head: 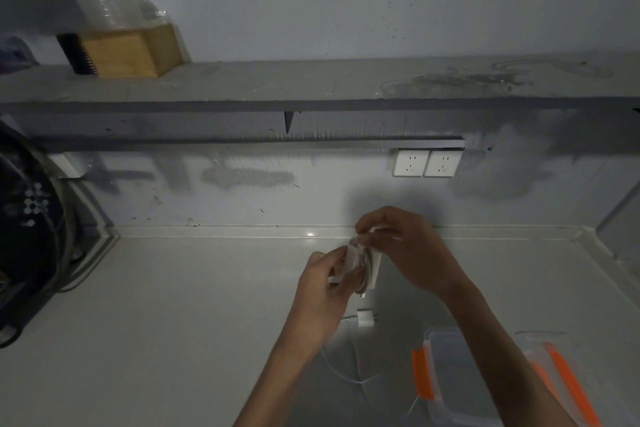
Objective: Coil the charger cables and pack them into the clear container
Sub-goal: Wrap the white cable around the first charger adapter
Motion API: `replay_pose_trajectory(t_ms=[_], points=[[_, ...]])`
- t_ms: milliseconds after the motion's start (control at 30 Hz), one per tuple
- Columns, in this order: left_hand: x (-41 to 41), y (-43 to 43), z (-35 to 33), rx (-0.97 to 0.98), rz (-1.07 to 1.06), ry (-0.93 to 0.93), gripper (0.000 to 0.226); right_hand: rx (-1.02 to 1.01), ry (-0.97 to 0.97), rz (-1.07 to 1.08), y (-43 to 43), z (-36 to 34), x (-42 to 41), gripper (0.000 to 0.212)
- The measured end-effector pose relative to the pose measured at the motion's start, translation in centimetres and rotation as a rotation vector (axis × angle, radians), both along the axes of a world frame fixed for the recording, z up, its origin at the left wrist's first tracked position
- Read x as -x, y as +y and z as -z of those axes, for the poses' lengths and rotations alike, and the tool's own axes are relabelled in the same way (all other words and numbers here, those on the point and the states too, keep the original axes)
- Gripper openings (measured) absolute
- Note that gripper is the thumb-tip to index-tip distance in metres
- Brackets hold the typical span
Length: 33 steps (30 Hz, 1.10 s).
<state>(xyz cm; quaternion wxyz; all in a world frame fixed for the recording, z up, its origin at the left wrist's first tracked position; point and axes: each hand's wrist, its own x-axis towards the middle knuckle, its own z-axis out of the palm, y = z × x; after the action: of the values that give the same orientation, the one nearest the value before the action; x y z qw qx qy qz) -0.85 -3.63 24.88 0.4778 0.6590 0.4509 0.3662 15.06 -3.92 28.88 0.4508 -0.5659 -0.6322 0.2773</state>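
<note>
White charger cable (362, 265) sits bundled above the tabletop (194, 305), pinched in the left hand (323, 288) grip; the right hand (398, 243), pinching at twelve o'clock, should wind snugly before reaching the clear container (446, 388) at five o'clock.

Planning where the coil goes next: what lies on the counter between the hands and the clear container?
In the head view, a small white plug with thin loose cable lies on the counter between the hands and the container.
</note>
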Motion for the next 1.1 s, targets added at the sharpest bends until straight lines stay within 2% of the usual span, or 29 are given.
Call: replay_pose_trajectory(t_ms=[133, 233, 333, 467, 600, 667, 733, 833, 933, 1033, 1100], points=[[0.1, -0.3, -0.9, 0.004, 0.059, -0.036, 0.024, -0.003, 0.090, 0.021, -0.3, -0.5, -0.4, 0.010], [0.2, -0.3, -0.9, 0.037, 0.096, -0.108, 0.029, 0.012, 0.249, 0.005, -0.5, -0.5, 0.0, 0.004], [0.3, 0.0, -0.5, 0.110, 0.100, -0.143, 0.027, 0.188, 0.391, -0.082, -0.6, 0.5, 0.1, 0.011], [0.4, 0.2, 0.7, 0.281, 0.111, -0.232, 0.023, 0.387, 0.457, -0.180, -1.0, 1.8, -0.6, 0.021], [-0.6, -0.2, 1.5, 0.397, 0.094, -0.369, 0.022, 0.404, 0.584, -0.078, -1.2, 3.1, -0.9, 0.023], [-1.1, -0.6, 1.7, 0.404, 0.009, -0.428, 0.040, 0.432, 0.713, 0.005, -1.8, 3.7, -1.4, 0.021], [-1.3, -0.7, 2.4, 0.378, -0.002, -0.449, 0.044, 0.428, 0.800, 0.103, -2.6, 4.5, -2.2, 0.019], [-2.8, -1.6, 3.5, 0.316, 0.119, -0.370, 0.033, 0.348, 0.762, 0.289, -3.8, 6.1, -3.2, 0.020], [-6.0, -2.9, 5.0, 0.250, 0.145, -0.250, 0.038, 0.310, 0.803, 0.418, -4.9, 7.9, -4.6, 0.021], [-8.8, -3.5, 5.9, 0.207, 0.059, -0.209, 0.037, 0.322, 0.859, 0.430, -6.2, 9.3, -6.9, 0.028], [-10.7, -3.6, 6.3, 0.215, 0.023, -0.203, 0.032, 0.320, 0.828, 0.370, -6.9, 10.0, -8.9, 0.029]])
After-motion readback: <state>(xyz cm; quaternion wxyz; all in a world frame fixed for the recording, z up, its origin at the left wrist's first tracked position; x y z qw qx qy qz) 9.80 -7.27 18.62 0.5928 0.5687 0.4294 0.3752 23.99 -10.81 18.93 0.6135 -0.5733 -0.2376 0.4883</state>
